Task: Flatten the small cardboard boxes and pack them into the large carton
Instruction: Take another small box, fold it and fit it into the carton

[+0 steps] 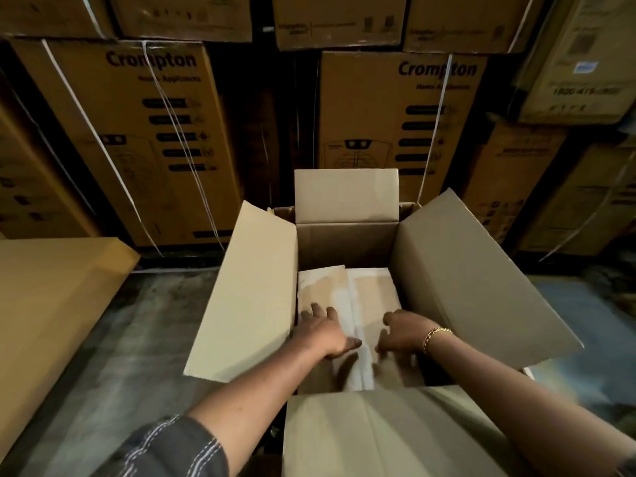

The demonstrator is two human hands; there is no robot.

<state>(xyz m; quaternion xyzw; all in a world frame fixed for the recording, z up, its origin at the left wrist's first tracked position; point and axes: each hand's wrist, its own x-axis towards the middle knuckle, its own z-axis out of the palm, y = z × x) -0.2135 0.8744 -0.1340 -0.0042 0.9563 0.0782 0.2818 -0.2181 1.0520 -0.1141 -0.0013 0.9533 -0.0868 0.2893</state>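
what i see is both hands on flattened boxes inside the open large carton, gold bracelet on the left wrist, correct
No: the head view shows the gold bracelet on the right wrist. Left hand and right hand are on the flattened boxes in the open large carton.

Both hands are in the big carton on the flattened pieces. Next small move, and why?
Probably press down with both hands to seat the stack flat. The left hand lies spread on the flattened boxes, the right hand touches them beside it, blurred, and the top pieces overlap unevenly inside the large carton.
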